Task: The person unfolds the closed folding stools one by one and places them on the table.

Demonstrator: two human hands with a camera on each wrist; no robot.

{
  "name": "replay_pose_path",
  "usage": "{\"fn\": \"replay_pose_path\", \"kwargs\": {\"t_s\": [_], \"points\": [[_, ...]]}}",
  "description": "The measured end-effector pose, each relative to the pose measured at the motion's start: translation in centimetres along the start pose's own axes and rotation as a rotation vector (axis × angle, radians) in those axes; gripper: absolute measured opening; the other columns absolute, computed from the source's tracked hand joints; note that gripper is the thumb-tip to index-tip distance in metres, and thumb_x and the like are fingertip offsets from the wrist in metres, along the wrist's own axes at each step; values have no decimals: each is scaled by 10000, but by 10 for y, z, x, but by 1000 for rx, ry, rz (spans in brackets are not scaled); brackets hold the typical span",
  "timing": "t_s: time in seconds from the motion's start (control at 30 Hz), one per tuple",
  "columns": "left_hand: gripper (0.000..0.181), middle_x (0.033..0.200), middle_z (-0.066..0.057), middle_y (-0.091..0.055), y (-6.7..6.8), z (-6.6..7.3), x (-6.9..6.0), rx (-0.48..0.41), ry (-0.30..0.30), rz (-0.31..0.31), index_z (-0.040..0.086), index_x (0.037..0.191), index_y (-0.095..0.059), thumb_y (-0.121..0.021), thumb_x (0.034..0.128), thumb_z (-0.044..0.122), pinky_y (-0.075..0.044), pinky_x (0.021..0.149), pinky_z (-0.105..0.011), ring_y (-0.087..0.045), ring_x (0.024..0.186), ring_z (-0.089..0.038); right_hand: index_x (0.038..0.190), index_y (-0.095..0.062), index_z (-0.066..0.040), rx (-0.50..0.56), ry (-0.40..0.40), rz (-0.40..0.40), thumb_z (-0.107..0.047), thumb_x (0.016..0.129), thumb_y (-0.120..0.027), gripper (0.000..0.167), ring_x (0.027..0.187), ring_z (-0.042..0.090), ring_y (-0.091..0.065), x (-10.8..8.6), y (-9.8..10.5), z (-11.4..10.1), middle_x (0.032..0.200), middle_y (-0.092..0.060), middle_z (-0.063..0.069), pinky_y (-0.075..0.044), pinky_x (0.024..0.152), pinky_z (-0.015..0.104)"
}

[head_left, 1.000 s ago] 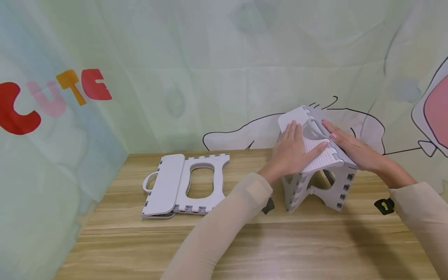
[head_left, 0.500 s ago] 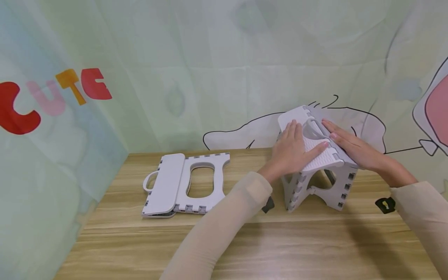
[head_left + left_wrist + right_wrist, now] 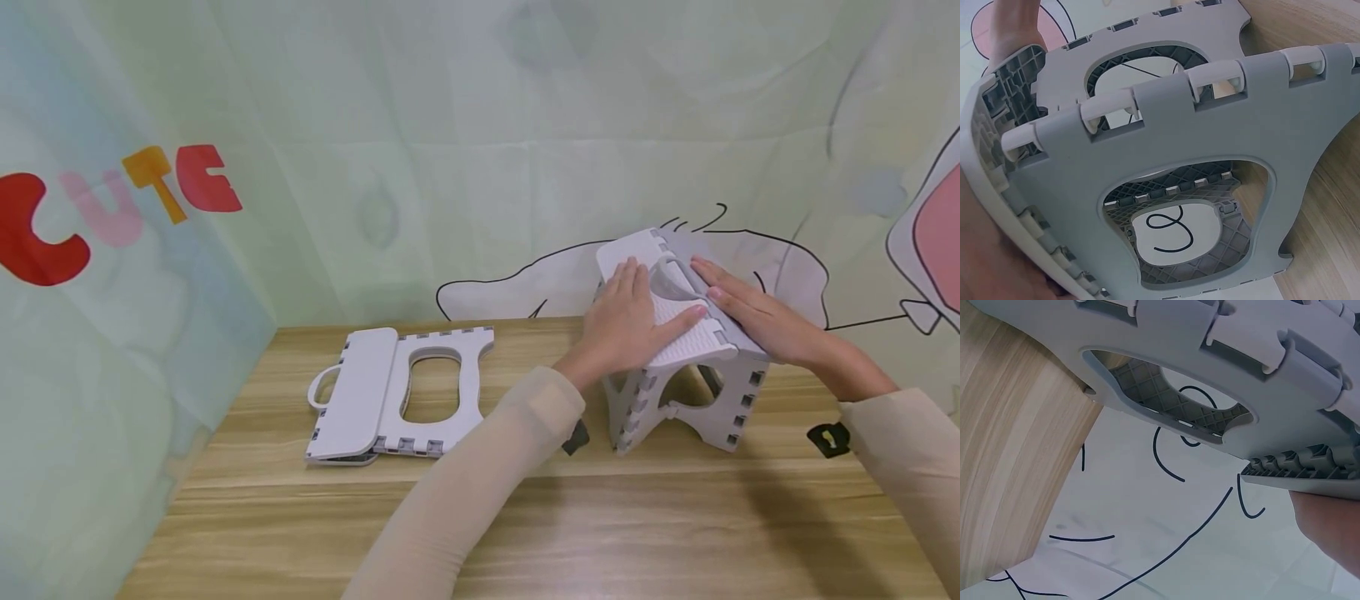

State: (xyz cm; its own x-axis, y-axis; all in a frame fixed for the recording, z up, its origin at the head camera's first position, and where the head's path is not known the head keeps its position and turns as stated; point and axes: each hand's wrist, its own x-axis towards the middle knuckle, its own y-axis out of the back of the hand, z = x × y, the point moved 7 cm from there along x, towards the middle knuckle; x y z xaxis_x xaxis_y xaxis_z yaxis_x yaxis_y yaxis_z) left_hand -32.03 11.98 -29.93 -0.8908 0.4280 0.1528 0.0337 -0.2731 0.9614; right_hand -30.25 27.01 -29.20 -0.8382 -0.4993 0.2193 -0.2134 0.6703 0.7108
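A white and grey folding stool [image 3: 690, 333] stands partly unfolded on the wooden table, the two halves of its top sloping down from a raised middle seam. On the left half of the top lies my left hand [image 3: 622, 325], fingers straight and thumb spread toward the seam. My right hand [image 3: 768, 321] rests flat along the right half, its fingers also straight. The left wrist view shows the stool's side panel [image 3: 1191, 131] with its oval opening. From the right wrist, another panel [image 3: 1166, 381] fills the upper part. Neither hand curls round the stool.
A second folding stool [image 3: 427, 387] lies folded flat on the table [image 3: 300, 517] to the left, its handle pointing left. A small black item [image 3: 828, 438] lies right of the standing stool, and another dark piece [image 3: 576, 437] lies near the left sleeve. A printed curtain [image 3: 480, 167] hangs behind.
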Motion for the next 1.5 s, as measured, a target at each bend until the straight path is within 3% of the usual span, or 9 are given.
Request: {"fn": "replay_pose_path", "kwargs": {"t_s": [0.37, 0.6, 1.0, 1.5], "points": [[1012, 1667, -63, -74, -1, -1, 0, 29, 17, -14, 99, 1604, -134, -196, 898, 822, -98, 1203, -299, -65, 1516, -182, 1597, -102, -59, -30, -21, -9, -187, 1099, -262, 539, 1476, 468, 40, 0, -1, -1, 1638, -11, 230, 13, 1094, 744], [1006, 1666, -64, -79, 1, -1, -1, 58, 16, -25, 101, 1604, -142, -188, 901, 820, -98, 1205, -298, -67, 1517, -182, 1606, -128, -106, -56, -64, -10, -237, 1101, -292, 547, 1499, 395, 25, 0, -2, -2, 1656, -28, 160, -12, 1127, 705], [1013, 1667, -59, -75, 2, -2, -2, 67, 22, -45, 108, 1604, -151, -202, 894, 829, -86, 1208, -298, -58, 1517, -177, 1604, -153, -109, -109, -96, -11, -278, 1095, -323, 563, 1505, 380, 7, 0, -2, -3, 1657, -62, 150, -23, 1140, 688], [1040, 1667, -54, -66, 2, -3, -1, 98, 41, -82, 97, 1604, -132, -196, 882, 841, -74, 1201, -281, -60, 1515, -170, 1593, -190, -73, -172, -80, -19, -266, 1090, -355, 563, 1502, 392, -32, 4, -2, -4, 1648, -93, 174, -38, 1159, 654]]}}
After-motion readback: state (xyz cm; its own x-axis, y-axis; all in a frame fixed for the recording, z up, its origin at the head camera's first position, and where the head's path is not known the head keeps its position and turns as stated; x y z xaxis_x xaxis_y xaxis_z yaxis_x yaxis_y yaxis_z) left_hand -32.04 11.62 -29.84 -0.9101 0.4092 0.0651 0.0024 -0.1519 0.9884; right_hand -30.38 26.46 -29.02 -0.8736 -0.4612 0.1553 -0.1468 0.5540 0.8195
